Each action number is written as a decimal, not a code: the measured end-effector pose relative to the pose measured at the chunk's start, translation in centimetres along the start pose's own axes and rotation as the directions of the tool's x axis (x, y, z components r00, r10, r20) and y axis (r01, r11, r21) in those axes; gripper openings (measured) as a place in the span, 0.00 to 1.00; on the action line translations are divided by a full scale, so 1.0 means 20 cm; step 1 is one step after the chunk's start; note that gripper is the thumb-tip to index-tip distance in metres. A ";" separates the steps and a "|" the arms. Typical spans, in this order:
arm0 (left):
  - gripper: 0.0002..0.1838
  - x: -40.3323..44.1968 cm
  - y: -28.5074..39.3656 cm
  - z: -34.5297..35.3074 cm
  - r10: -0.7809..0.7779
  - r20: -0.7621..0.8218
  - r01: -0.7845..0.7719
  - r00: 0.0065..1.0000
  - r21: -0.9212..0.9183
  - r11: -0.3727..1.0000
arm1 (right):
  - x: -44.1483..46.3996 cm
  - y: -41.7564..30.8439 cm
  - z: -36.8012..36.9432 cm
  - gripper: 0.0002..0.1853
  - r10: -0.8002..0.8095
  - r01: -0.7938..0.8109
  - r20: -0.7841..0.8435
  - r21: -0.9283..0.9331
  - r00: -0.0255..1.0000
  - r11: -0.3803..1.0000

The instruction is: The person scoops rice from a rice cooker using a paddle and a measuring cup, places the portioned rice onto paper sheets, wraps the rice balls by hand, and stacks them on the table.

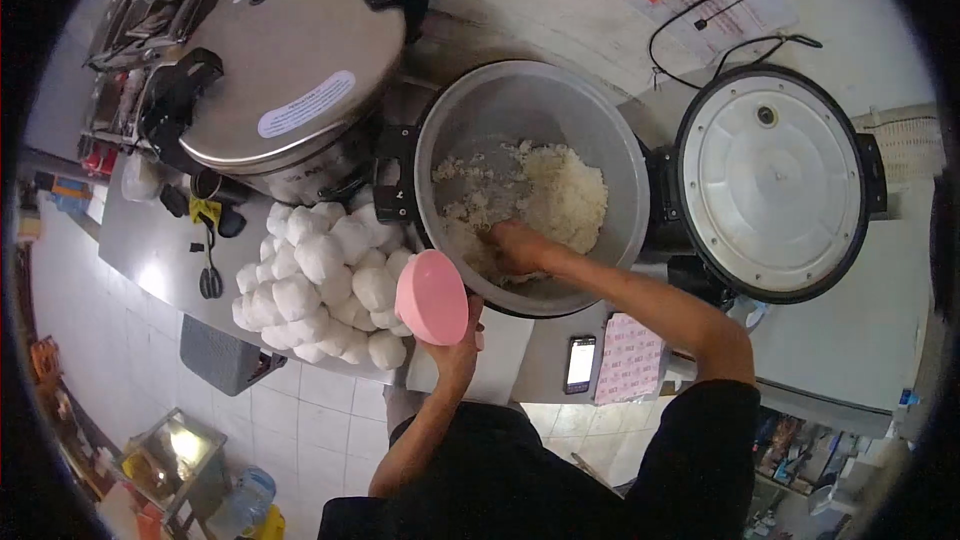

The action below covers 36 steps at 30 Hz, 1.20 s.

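Note:
My left hand (455, 355) grips a pink bowl (430, 298) from below and the side, tilted beside the near rim of an open rice cooker (612, 120). Down inside that cooker, my right hand (520, 246) is closed at the near left of the cooked white rice (565, 195); what its fingers hold is hidden. The rice is heaped on the right of the pot, with thinner scraps to the left. Left of the bowl lies a pile of round white wrapped bundles (310, 280).
A large lidded cooker (290, 60) stands at the back left. The open cooker's lid (770, 185) is swung out to the right. A phone (580, 364) and pink printed paper (628, 358) lie near the front edge. Scissors (210, 270) are at left; a black cable (700, 30) runs behind.

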<state>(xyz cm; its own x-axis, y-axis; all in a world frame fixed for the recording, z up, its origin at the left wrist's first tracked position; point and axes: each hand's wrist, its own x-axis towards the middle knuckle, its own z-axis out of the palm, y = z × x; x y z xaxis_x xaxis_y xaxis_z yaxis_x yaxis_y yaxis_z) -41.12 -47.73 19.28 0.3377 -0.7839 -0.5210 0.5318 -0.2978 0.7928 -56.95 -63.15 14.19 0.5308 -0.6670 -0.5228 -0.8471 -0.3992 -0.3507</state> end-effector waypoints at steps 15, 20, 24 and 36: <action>0.10 -0.02 0.07 -0.02 -0.078 0.075 0.062 0.994 0.190 0.980 | -0.15 0.03 -0.44 0.08 0.222 -0.223 0.113 -0.008 0.968 0.975; 0.10 -0.03 0.10 -0.01 -0.043 0.086 0.022 0.995 0.236 0.972 | 0.09 0.04 -0.11 0.08 -0.147 0.326 0.402 -0.426 0.904 0.844; 0.12 -0.02 0.08 0.03 0.118 0.048 -0.120 0.992 0.045 0.992 | 0.25 0.09 -0.05 0.10 -0.206 0.302 0.251 -0.441 0.946 0.845; 0.14 -0.13 0.36 -0.22 0.163 0.193 -0.121 0.968 -0.210 0.970 | -0.10 0.06 -0.48 0.13 0.039 -0.006 -0.030 0.711 0.999 0.703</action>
<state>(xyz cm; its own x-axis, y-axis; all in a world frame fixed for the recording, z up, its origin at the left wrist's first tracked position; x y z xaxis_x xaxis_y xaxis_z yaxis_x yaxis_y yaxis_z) -34.75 -45.58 24.99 0.2635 -0.9121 -0.3140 0.6384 -0.0792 0.7656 -59.17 -68.41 22.34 0.4961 -0.7010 -0.5124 -0.5808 0.1707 -0.7959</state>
